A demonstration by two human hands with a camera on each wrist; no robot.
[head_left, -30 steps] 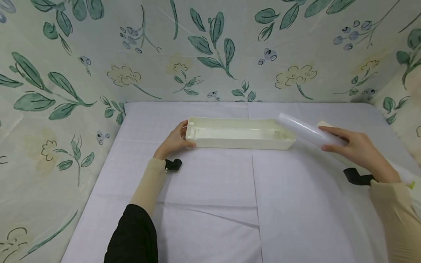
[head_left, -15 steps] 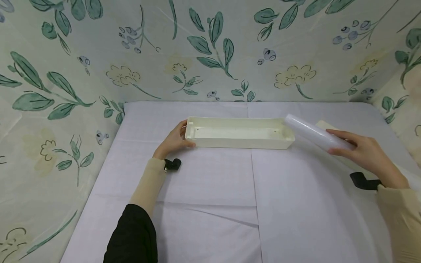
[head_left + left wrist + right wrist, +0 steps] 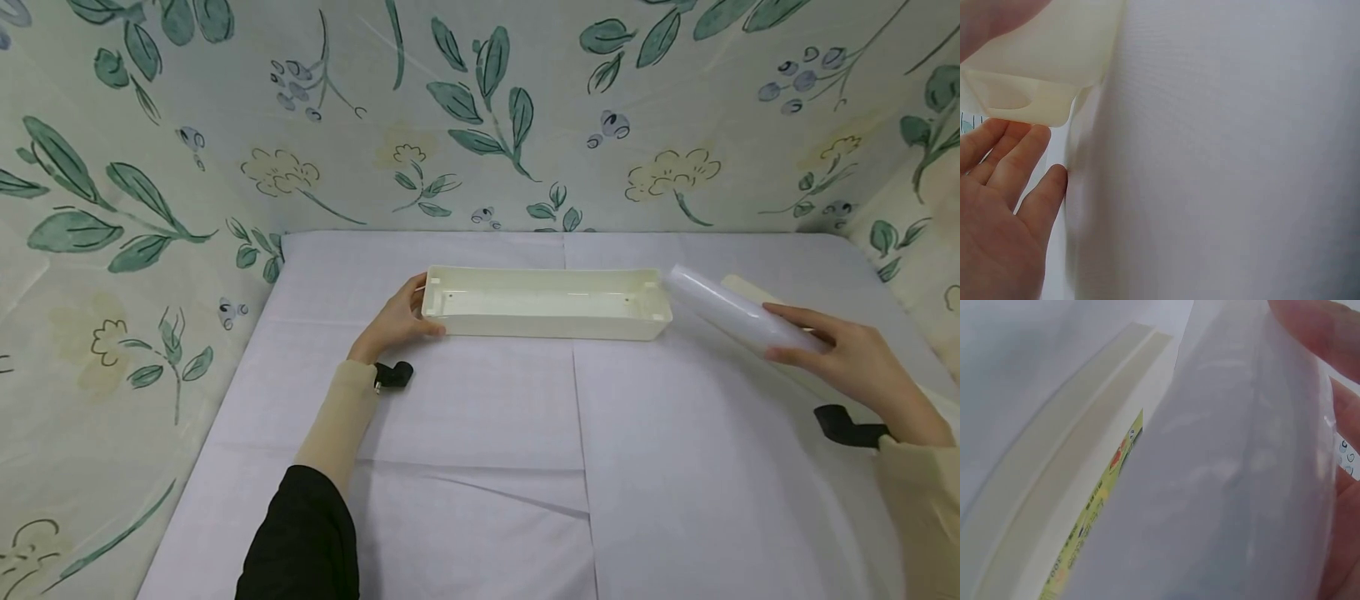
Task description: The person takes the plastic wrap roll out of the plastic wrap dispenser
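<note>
A long, open-topped cream plastic box lies crosswise on the white cloth. My left hand holds its left end, thumb at the front corner and fingertips against the end wall. To the right of the box, my right hand grips a roll of glossy, translucent plastic film, tilted with its far end pointing up and left. That end is close to the box's right end. In the right wrist view the film roll fills much of the picture, and only part of the hand shows.
Behind and under the roll lies a long cream plastic piece, like a lid, partly hidden. A green-yellow printed label shows beside it in the right wrist view. Floral fabric hangs along the table's back edge.
My right hand has drawn the film roll right and toward me, so its far end no longer overlaps the box's right end. The left hand and box have not moved.
</note>
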